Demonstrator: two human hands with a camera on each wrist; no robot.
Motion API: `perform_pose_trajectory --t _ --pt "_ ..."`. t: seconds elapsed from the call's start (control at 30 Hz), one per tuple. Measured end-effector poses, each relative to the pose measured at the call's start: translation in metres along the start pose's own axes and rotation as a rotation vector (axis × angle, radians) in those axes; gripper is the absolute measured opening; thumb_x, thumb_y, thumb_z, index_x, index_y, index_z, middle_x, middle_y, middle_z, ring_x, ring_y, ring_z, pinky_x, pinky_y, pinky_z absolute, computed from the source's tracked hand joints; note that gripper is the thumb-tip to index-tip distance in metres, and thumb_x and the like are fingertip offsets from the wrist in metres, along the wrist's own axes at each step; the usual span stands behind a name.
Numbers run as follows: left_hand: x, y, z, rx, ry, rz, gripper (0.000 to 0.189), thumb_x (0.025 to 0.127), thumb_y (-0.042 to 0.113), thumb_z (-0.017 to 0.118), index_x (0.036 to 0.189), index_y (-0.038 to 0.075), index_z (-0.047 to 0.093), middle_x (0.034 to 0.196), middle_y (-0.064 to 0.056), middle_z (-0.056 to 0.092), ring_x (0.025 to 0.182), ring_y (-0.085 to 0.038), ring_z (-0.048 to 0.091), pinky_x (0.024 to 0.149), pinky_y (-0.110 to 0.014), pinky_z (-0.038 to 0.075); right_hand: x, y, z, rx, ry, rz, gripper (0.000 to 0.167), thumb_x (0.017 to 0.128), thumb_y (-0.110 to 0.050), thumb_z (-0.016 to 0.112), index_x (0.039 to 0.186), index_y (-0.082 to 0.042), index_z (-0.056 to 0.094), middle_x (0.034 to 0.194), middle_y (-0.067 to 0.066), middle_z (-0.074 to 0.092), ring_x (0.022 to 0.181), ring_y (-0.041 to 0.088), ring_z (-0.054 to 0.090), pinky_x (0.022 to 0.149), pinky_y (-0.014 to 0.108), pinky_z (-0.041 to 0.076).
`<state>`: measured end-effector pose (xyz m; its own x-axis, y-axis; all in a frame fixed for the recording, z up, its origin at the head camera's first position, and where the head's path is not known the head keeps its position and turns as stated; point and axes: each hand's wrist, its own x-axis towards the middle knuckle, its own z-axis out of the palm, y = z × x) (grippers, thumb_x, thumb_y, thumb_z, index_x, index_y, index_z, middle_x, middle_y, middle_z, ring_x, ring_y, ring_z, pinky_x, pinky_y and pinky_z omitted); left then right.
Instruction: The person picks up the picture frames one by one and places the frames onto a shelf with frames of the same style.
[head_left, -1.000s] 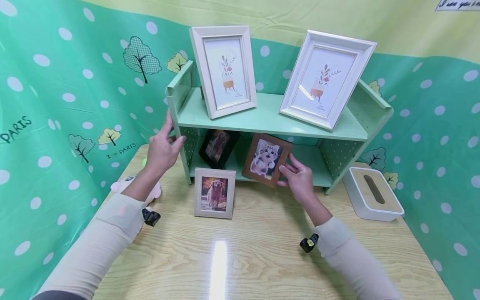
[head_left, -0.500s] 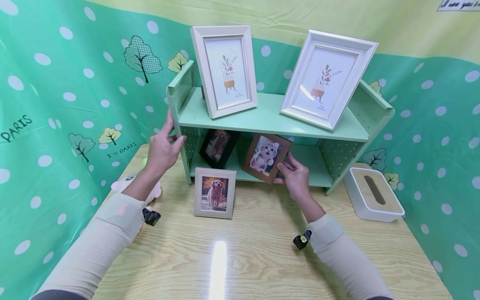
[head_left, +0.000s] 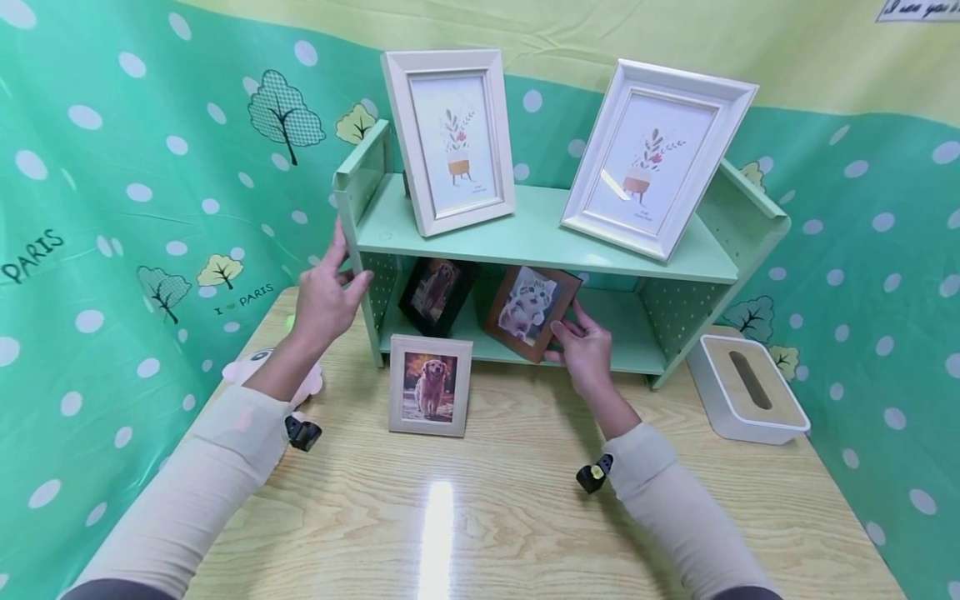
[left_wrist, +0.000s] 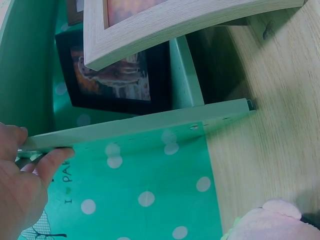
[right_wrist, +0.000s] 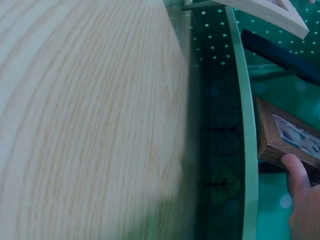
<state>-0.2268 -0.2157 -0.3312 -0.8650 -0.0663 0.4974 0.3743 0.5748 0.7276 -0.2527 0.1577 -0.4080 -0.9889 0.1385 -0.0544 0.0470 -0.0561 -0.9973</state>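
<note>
My right hand (head_left: 587,346) pinches the lower right edge of a brown wooden photo frame (head_left: 510,335) with a kitten picture. It leans at a tilt in the lower tier of a green two-tier shelf (head_left: 540,247). In the right wrist view the thumb lies on the frame's front (right_wrist: 267,142). My left hand (head_left: 324,304) holds the edge of the shelf's left side panel (left_wrist: 130,125), thumb and fingers on either side of it. A black photo frame (head_left: 438,297) stands left of the brown one. A light wood frame (head_left: 430,386) with a dog picture stands before the shelf.
Two white frames with plant prints, a left one (head_left: 422,167) and a right one (head_left: 581,179), stand on the upper tier. A white tissue box (head_left: 742,387) with a wooden lid sits right of the shelf. A pink plush toy (head_left: 307,383) lies partly behind my left forearm.
My right hand has shifted slightly left and toward the shelf, turning the brown frame's right side a little inward. My left hand stays where it was.
</note>
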Motion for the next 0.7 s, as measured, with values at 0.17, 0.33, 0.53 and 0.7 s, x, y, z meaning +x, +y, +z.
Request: perform_pose_trajectory --t 0.17,0.33,0.53,0.7 --pt "0.0007 0.0004 -0.0001 -0.003 -0.002 -0.005 0.089 0.100 0.004 0.061 0.163 0.041 0.010 0.158 -0.021 0.042 0.122 -0.052 0.060 0.095 -0.058 0.058 0.0005 -0.0004 0.0035 -0.013 0.005 -0.012 0.068 0.098 -0.008 0.068 0.157 -0.026 0.038 0.145 0.020 0.058 0.118 0.034 0.069 0.070 0.031 0.067" --pt "0.0015 -0.0012 0.0002 0.007 0.010 0.004 0.090 0.099 0.002 0.061 0.163 0.041 0.011 0.155 -0.026 0.044 0.121 -0.052 0.060 0.095 -0.057 0.059 0.0022 0.0003 0.0052 -0.019 -0.010 -0.017 0.068 0.099 -0.011 0.066 0.157 -0.029 0.035 0.147 0.019 0.057 0.121 0.033 0.068 0.071 0.033 0.068" --pt "0.0015 -0.0016 -0.0001 0.007 0.012 0.001 0.090 0.099 0.002 0.061 0.164 0.040 0.011 0.155 -0.027 0.044 0.120 -0.053 0.060 0.094 -0.057 0.059 0.0025 -0.0001 0.0074 -0.018 -0.020 -0.015 0.067 0.100 -0.013 0.066 0.157 -0.030 0.035 0.148 0.018 0.057 0.122 0.033 0.067 0.073 0.036 0.068" --pt "0.0018 -0.0020 0.0002 0.006 0.009 -0.001 0.090 0.099 0.002 0.061 0.164 0.039 0.012 0.159 -0.020 0.040 0.121 -0.052 0.060 0.093 -0.054 0.060 0.0026 -0.0009 0.0099 -0.014 -0.006 -0.014 0.067 0.100 -0.012 0.066 0.157 -0.029 0.036 0.147 0.019 0.057 0.121 0.033 0.067 0.070 0.034 0.068"
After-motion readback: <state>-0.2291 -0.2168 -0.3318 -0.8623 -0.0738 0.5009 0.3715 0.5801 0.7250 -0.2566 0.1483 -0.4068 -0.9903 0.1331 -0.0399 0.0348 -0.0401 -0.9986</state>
